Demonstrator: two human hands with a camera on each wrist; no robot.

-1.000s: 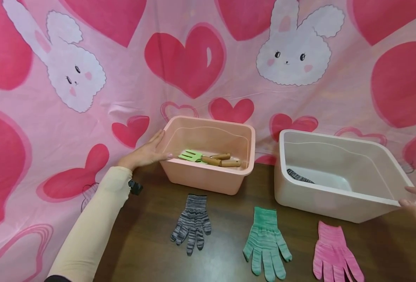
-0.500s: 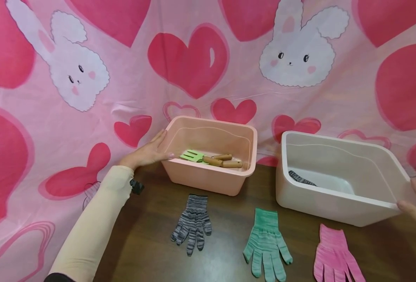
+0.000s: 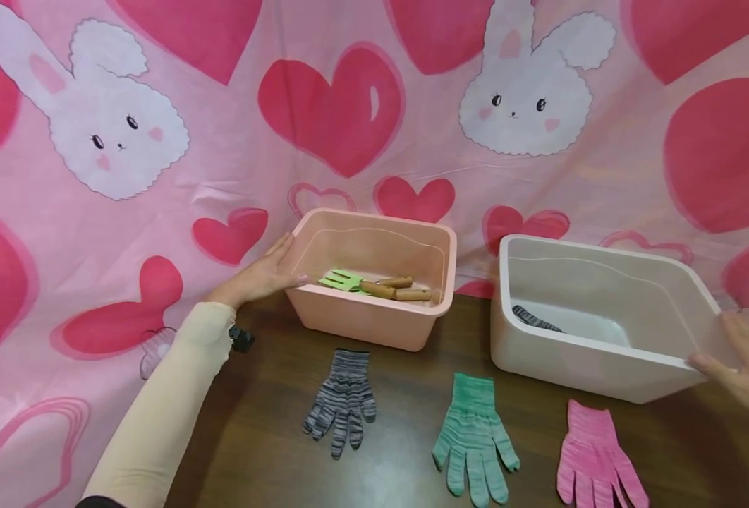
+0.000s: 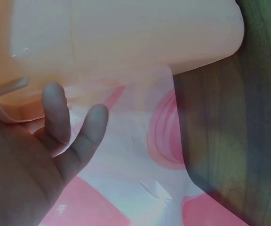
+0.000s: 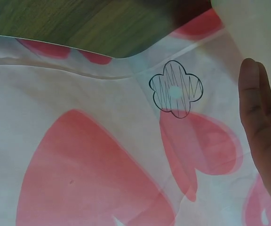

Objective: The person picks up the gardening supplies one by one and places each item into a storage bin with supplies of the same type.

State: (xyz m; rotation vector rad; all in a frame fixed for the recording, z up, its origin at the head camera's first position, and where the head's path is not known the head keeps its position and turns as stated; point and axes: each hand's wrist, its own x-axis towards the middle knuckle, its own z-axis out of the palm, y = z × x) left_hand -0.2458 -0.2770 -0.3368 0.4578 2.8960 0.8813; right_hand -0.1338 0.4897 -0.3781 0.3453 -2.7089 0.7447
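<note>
My left hand rests against the left end of the peach bin, its thumb over the front rim. Inside the bin lie a green garden fork and wooden tool handles. My right hand touches the right end of the off-white bin, fingers extended along its outside and thumb at the front corner. A grey striped knitted piece lies in that bin, partly hidden by the front wall. In front lie a grey striped glove, a green glove and a pink glove.
Both bins and the gloves are on a dark wooden table. A pink cloth with hearts and rabbits hangs right behind the bins and along the left. A gap of bare table separates the two bins.
My right hand has come further into view from the right and lies more fully against the off-white bin's end. The left hand stays on the peach bin; the head view shifts slightly.
</note>
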